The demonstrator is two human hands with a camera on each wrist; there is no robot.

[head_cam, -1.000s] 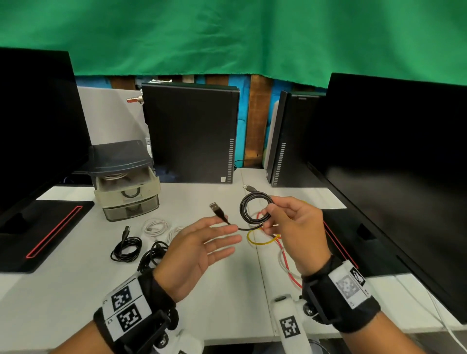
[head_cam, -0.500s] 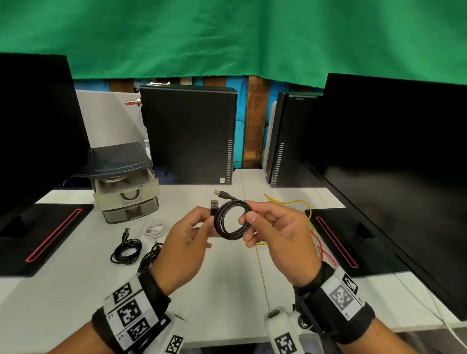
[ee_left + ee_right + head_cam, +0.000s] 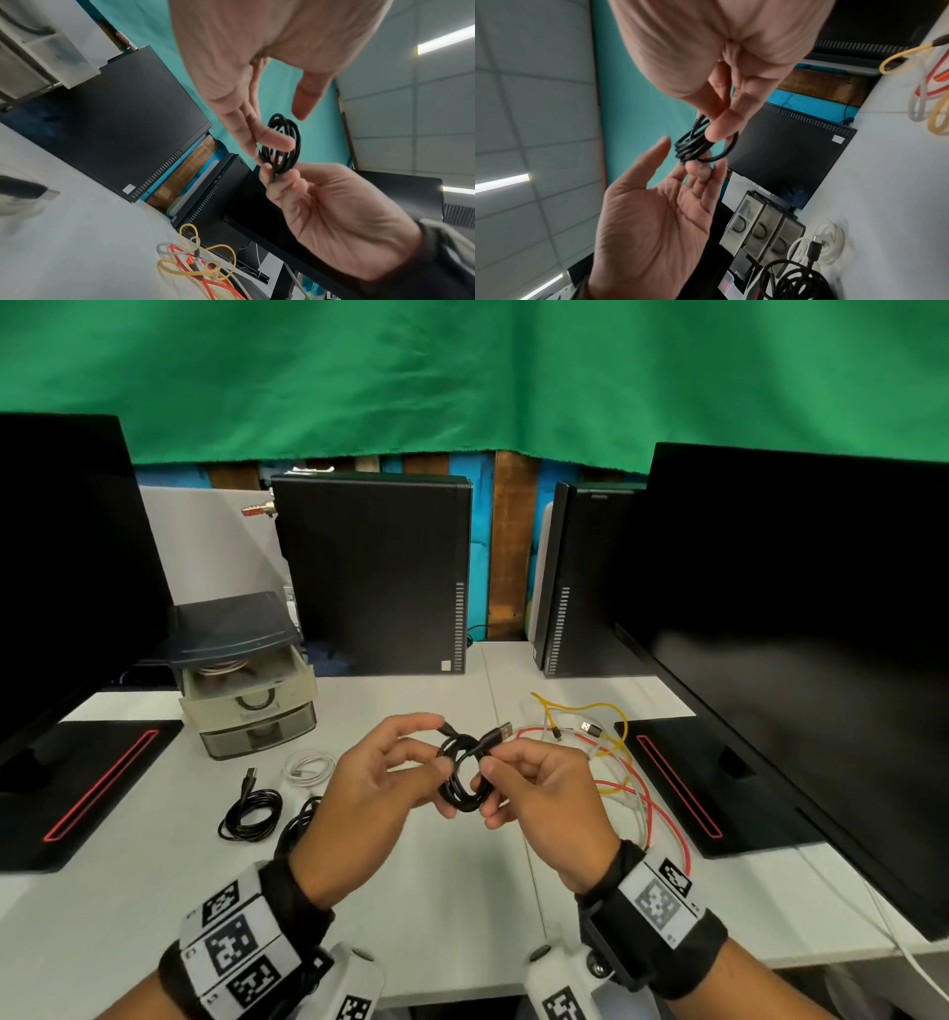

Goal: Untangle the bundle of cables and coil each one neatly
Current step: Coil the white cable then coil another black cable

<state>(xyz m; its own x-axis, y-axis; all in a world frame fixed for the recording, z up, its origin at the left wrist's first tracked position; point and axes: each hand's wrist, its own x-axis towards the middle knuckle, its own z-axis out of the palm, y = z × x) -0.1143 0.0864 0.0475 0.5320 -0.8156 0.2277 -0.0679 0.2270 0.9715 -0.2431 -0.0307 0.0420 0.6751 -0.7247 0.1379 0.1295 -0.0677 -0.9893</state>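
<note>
A black cable (image 3: 464, 778) is coiled in the air. Yellow (image 3: 575, 708), red (image 3: 662, 819) and white (image 3: 634, 806) cables cross on the white tabletop (image 3: 436, 891). A green cloth (image 3: 462, 377) hangs behind; the wristbands (image 3: 231, 942) carry black-and-white square codes.

The left hand (image 3: 369, 788) covers most of a black coil (image 3: 300, 819) lying on the counter (image 3: 452, 916) behind its wrist; only a few loops show. Where the right hand (image 3: 539, 793) closes on the held black cable (image 3: 462, 778), the fingers hide part of the loop. In the left wrist view a dark plug (image 3: 28, 189) at the left edge is blurred and cut off. The tangle of yellow, red and white cables (image 3: 203, 270) runs off the bottom edge there. The drawer unit (image 3: 246, 690) holds something in its top drawer, too dim to tell. Both monitors are cropped by the head view's sides.
</note>
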